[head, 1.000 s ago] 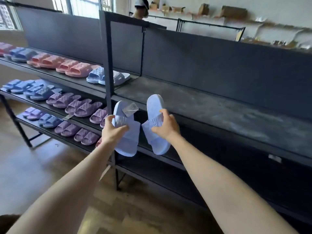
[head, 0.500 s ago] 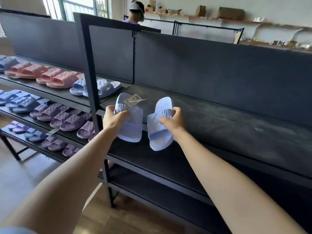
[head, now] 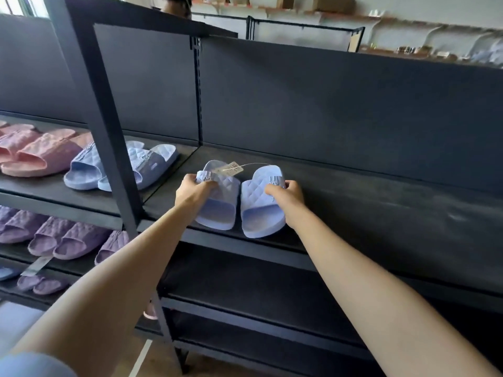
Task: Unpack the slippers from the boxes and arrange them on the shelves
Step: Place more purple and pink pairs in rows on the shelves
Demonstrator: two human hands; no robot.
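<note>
Two light blue quilted slippers lie side by side on the top dark shelf (head: 381, 191) of the right-hand rack, near its left end and front edge. My left hand (head: 192, 190) grips the strap of the left slipper (head: 220, 206). My right hand (head: 285, 193) grips the outer side of the right slipper (head: 258, 210). A white price tag (head: 228, 167) on a thin cord joins the pair. The slippers' heels point toward me.
A black upright post (head: 109, 131) splits the two racks. The left rack holds another blue pair (head: 119, 167), pink slippers (head: 32, 153) and purple slippers (head: 65, 235) on lower shelves. A person's head (head: 175, 6) shows behind the rack. Lower right shelves (head: 258, 281) are dark.
Both hands have carried the blue pair up and forward, from hanging in front of the shelf edge to lying flat on the top shelf. The slippers have come closer together.
</note>
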